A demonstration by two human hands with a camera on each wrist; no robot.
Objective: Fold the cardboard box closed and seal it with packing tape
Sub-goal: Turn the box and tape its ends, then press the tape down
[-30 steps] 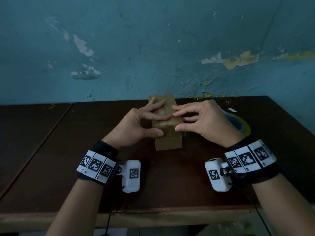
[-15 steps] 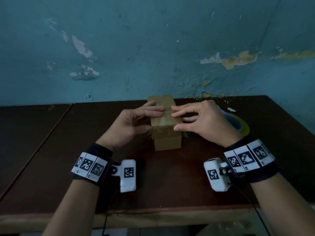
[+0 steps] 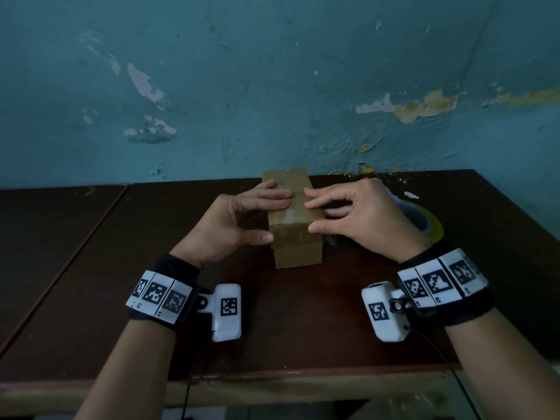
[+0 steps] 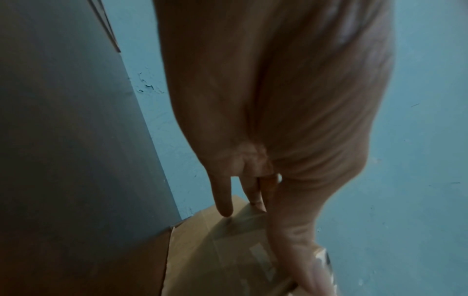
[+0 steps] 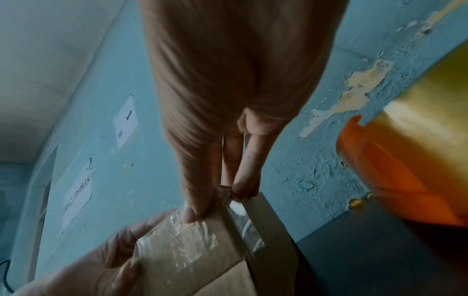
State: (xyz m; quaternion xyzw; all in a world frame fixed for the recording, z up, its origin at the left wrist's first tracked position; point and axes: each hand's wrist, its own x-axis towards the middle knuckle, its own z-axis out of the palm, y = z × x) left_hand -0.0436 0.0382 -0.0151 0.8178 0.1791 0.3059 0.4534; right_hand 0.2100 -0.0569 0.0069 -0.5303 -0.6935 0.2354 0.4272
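Left hand (image 3: 239, 219) slid back off the cardboard box (image 3: 292, 219) top since a second ago, now flat-fingered beside right hand (image 3: 360, 219); both released, smoothing tape; box mid-bench (image 3: 91, 283), sealing nearly done

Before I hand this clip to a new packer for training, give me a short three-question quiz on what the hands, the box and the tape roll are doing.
1. True or false: the cardboard box stands on the table with its top flaps shut.
2. Where does the roll of packing tape lie? A) on top of the box B) on the table behind the right hand C) in the left hand
3. Fill in: clear tape already shows on the box's ____ face.

Key
1. True.
2. B. The right hand partly hides it in the head view.
3. Top. The right wrist view shows its shine beneath the fingertips.
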